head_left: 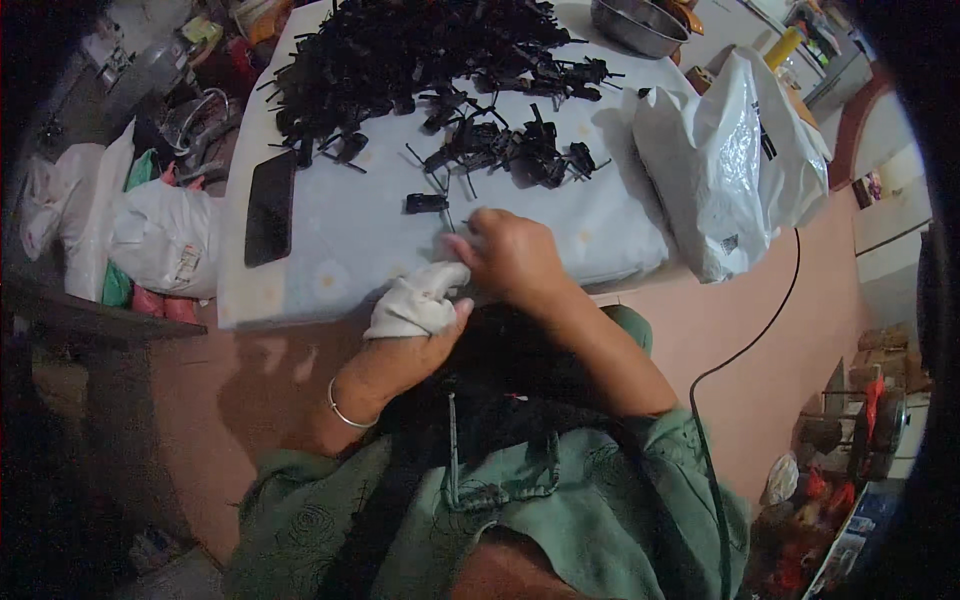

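Note:
My left hand [410, 352] has a white cloth covering [415, 305] over its fingers and is curled, with the bare thumb showing. What it holds, if anything, is hidden by the cloth. My right hand [513, 255] is closed in a pinch just above and beside it, near the table's front edge. Whatever is between its fingers is too small to make out. A small black plastic part [427, 203] with thin stems lies just beyond my hands. Past it sits a loose cluster of similar black parts [535, 150], and a large heap of them [400, 60] covers the far side.
The table has a pale flowered cover [330, 225]. A dark phone-like slab [270, 208] lies at its left. On the right stands a white plastic bag [705, 165], with a metal bowl [640, 25] behind. Packed bags [165, 235] fill a left shelf. A black cable [750, 345] hangs on the right.

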A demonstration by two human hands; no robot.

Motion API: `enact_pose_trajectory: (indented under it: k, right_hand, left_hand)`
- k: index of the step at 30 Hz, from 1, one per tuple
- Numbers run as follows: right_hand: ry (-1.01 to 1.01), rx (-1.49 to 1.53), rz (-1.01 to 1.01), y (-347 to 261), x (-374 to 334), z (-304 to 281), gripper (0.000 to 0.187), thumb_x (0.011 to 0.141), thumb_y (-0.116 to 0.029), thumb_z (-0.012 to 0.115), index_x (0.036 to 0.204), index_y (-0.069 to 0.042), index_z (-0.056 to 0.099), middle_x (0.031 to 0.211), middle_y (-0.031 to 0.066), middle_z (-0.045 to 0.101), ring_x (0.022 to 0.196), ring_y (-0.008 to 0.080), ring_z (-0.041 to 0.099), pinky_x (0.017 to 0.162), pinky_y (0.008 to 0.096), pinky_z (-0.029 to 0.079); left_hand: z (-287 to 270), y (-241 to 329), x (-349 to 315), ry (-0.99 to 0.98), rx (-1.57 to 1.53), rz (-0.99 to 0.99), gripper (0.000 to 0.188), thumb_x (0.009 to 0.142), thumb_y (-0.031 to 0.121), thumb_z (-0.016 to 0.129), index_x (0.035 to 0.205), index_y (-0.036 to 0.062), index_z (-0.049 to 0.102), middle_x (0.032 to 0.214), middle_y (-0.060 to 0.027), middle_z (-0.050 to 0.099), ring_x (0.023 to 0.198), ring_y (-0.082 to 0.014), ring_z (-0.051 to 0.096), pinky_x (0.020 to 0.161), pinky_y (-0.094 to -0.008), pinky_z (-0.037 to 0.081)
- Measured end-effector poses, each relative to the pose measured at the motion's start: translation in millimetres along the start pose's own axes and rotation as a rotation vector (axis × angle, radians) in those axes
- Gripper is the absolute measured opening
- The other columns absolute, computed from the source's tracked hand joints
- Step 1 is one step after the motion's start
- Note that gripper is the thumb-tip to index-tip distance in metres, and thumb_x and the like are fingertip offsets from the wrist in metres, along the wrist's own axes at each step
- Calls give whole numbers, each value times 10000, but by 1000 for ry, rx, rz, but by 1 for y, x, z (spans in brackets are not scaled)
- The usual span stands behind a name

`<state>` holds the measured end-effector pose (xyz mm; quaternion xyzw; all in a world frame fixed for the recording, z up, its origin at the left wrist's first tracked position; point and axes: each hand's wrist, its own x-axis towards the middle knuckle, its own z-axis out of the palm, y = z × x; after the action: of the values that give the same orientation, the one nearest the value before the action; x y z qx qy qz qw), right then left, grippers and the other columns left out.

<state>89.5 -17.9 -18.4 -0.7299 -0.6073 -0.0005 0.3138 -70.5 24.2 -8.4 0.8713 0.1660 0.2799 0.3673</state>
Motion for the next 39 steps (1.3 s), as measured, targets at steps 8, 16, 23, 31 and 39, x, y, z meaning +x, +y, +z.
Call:
enact_pose_trajectory:
  k: [8,16,23,31,39]
  right_hand:
    - [3,179,-23,20,-11,-19,140,791,-161,560,754,-32,521,667,121,529,552,297,507,514,354,420]
    - [-703,1030,279,22,-35,-49,154,856,-182,544,787,-45,547,636,-73,461,577,18,385,496,188,316]
    - [-227,887,212,6,-46,-34,196,870,-190,504,814,-6,538,656,-27,491,653,45,414,580,232,385]
    - [190,319,-320,-23,-48,-31,278,691,-172,689,838,-29,501,657,99,526,518,254,522,466,343,424]
    - [272,377,5,-16,-38,-28,174,748,-110,644,694,-20,506,606,121,512,500,235,491,447,299,387]
  left_hand:
    - [-36,-1,10,216,299,51,227,739,23,581,965,21,583,917,-143,585,840,-274,562,755,-328,445]
    - [-26,15,34,-600,-339,394,222,708,4,575,928,35,584,854,-132,580,767,-322,555,706,-345,466]
    - [-13,14,23,-181,-340,330,151,824,97,523,940,14,570,831,-93,585,697,-208,568,613,-315,459]
    - [20,-3,24,145,-545,-178,176,874,104,468,1032,27,486,833,-1,529,703,-72,487,622,-191,411]
    - [4,20,22,-74,-769,-379,166,859,88,487,1004,8,505,758,-26,543,594,-68,497,516,-210,429]
